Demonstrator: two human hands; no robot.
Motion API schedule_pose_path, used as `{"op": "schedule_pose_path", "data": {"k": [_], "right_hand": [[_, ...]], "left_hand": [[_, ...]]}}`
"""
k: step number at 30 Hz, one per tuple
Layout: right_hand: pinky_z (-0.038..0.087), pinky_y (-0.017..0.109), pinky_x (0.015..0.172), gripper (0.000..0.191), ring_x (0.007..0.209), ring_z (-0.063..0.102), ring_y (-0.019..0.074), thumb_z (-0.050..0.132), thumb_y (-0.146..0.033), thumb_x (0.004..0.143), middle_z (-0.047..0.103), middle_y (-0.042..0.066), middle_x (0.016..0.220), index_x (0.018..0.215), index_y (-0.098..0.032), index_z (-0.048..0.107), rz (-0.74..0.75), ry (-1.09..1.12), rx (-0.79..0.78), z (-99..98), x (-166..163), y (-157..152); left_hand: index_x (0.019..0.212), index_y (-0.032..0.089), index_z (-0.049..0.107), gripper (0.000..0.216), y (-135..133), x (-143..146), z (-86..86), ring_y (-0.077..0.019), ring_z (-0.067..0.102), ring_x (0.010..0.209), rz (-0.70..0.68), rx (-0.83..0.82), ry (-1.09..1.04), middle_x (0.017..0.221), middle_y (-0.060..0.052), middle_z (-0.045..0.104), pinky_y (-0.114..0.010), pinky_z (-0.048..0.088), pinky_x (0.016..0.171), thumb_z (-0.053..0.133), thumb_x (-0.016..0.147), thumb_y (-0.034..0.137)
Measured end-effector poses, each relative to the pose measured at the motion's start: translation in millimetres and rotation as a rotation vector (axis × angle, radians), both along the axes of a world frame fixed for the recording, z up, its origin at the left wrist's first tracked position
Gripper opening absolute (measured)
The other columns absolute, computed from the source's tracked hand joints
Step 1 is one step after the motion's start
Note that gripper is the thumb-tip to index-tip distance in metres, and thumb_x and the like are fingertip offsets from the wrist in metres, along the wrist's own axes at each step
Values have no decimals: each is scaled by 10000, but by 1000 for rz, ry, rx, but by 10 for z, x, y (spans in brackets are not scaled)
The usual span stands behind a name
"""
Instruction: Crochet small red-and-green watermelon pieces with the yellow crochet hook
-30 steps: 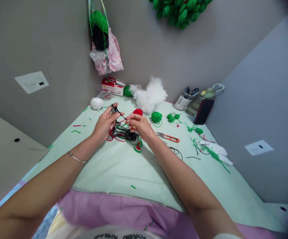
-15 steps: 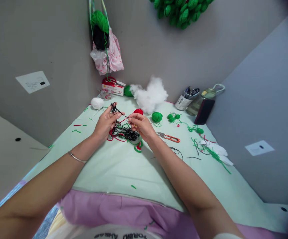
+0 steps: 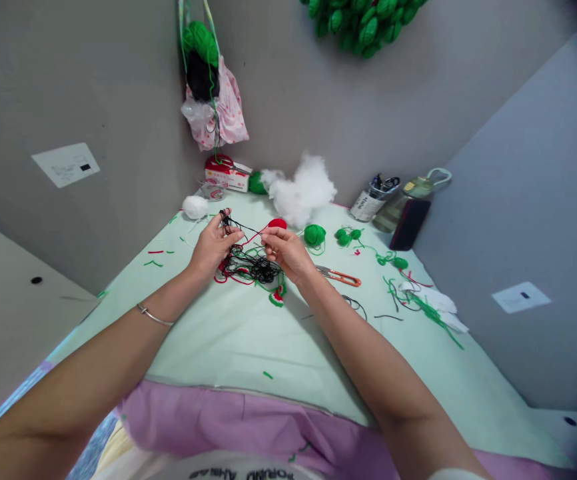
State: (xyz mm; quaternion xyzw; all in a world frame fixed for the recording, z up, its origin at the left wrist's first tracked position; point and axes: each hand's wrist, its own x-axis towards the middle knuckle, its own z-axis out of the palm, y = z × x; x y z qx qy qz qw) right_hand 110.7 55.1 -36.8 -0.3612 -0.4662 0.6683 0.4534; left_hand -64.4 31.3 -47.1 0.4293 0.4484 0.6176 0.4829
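Note:
Loops of black yarn (image 3: 254, 267) hang from my left hand (image 3: 212, 245) and lie in a loose tangle on the table between both hands. The yarn is wound about my left fingers, with the thumb bent towards them. My right hand (image 3: 287, 251) pinches a strand of it between thumb and fingertips, and that strand runs taut across to the left hand. Red yarn and a small red, white and green crocheted watermelon slice (image 3: 277, 296) lie beside the tangle. Behind my right hand sits a red yarn ball (image 3: 277, 224), partly covered.
Orange thread snips (image 3: 341, 276) lie right of my right hand. Further back are a white yarn ball (image 3: 195, 207), white stuffing (image 3: 304, 191), a green yarn ball (image 3: 314, 235), a pen cup (image 3: 367, 204), a bottle and a dark phone (image 3: 410, 225). Yarn scraps (image 3: 433, 310) lie at right.
My right hand has moved slightly right, away from the left, and the strand between them is longer. The loops on my left fingers have spread downward.

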Motion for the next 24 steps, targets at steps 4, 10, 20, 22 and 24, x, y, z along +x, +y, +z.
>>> {"op": "schedule_pose_path", "data": {"k": [4, 10, 20, 22, 24], "right_hand": [[347, 183, 436, 366, 496, 474, 56, 857, -412, 622, 609, -40, 617, 823, -172, 667, 90, -9, 2, 12, -12, -20], [320, 179, 386, 443, 413, 473, 70, 843, -399, 631, 647, -41, 542, 958, -176, 642, 164, -89, 11, 8, -41, -66], [320, 233, 424, 280, 414, 446, 96, 697, -437, 773, 619, -14, 515, 836, -166, 730, 37, -381, 234, -7, -10, -19], [345, 243, 462, 269, 454, 452, 94, 696, -431, 768, 652, -9, 598, 842, -175, 738, -48, -405, 282, 16, 35, 22], [385, 252, 521, 259, 539, 502, 109, 706, -428, 760, 693, 2, 705, 842, -186, 747, -147, -442, 346, 58, 91, 56]], "left_hand": [[1385, 168, 490, 753, 32, 0, -52, -79, 524, 567, -2, 78, 51, 781, 27, 616, -180, 374, 497, 799, 698, 184], [1439, 172, 465, 818, -6, 59, -74, -133, 590, 741, -38, 185, 36, 804, 10, 623, -226, 482, 700, 795, 690, 165], [1489, 191, 424, 846, -27, 67, -58, -123, 606, 742, -65, 174, 15, 832, 9, 642, -225, 500, 693, 785, 724, 181], [1495, 200, 414, 851, -12, 55, -77, -110, 587, 711, -64, 164, 22, 837, 11, 649, -210, 485, 645, 794, 733, 205], [1494, 220, 420, 846, -4, 49, -91, -100, 575, 691, -57, 165, 30, 861, 9, 656, -198, 473, 608, 802, 739, 224]]}}
